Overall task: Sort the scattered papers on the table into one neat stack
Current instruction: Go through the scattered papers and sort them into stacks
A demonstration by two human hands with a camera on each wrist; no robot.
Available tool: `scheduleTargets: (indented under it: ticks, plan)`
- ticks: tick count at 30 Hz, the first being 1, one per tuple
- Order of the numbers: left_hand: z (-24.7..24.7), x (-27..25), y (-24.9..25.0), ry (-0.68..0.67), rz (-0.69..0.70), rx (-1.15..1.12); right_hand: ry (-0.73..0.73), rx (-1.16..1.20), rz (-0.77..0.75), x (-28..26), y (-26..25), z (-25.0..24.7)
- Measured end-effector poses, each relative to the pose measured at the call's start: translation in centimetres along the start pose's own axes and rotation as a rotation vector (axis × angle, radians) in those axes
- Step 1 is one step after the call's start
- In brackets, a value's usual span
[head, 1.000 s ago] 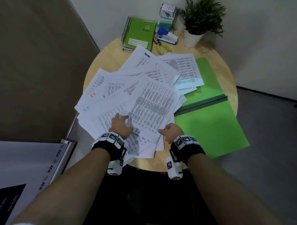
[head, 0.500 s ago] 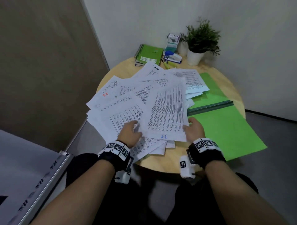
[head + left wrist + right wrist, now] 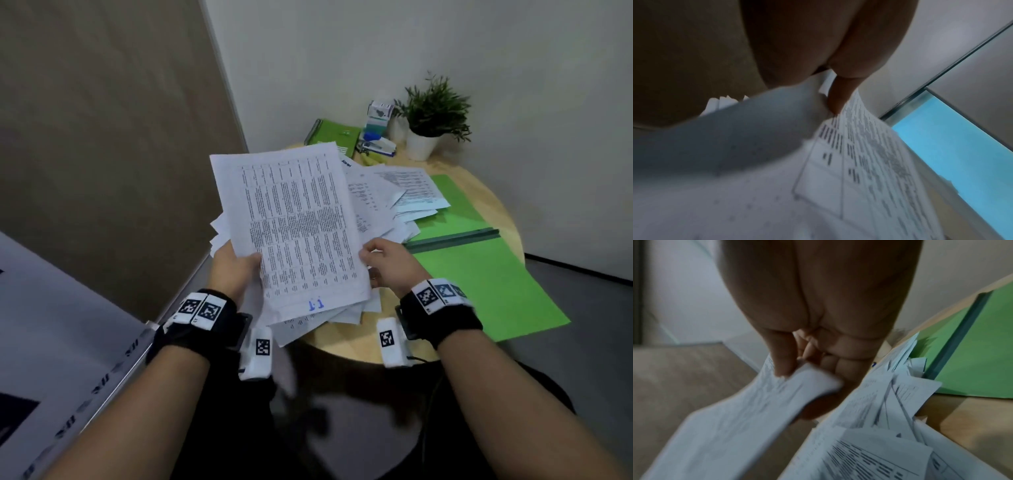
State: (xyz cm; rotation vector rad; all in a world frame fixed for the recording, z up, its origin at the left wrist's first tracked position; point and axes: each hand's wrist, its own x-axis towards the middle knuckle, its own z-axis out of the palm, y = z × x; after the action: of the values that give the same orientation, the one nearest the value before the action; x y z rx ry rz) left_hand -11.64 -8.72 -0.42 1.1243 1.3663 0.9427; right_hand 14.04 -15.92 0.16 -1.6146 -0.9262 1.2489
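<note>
A bundle of printed white papers is lifted off the round wooden table and tilted toward me. My left hand grips its left edge, thumb pressed on the top printed sheet. My right hand pinches the right edge, thumb on top of a curled sheet. More loose papers lie fanned on the table behind the bundle, and others lie under the right hand. The fingers beneath the sheets are hidden.
An open green folder covers the table's right side and overhangs its edge. At the back stand a potted plant, a stapler, a small box and a green notebook. A brown wall panel stands close on the left.
Both hands have raised the top sheets from flat on the table into the air, toward me. The left hand shifted from pressing the pile to gripping the bundle's edge.
</note>
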Motion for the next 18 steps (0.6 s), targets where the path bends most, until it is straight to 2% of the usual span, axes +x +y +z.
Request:
scheduleTargets:
  ticks: [2,5,10,13,18]
  plan:
    - [-1.1,0.6,-0.4,0.090,-0.028,0.043,0.084,-0.152,0.034,2.2,0.6,0.8]
    - [-2.3,1.6,-1.7,0.172,-0.071,0.089,0.140,-0.671,0.043,5.1,2.3,2.2]
    - [-2.6,2.9,-2.8,0.147,-0.127,0.124,0.140,-1.135,0.135,7.6,5.3,5.2]
    - [-2.7,3.2,-4.3,0.107,-0.147,0.135,0.146,-1.034,0.214,8.1,6.1,5.0]
    - [-2.0,3.4,-4.6,0.072,-0.208,0.064,0.232,-0.676,0.136,6.6,4.8,1.0]
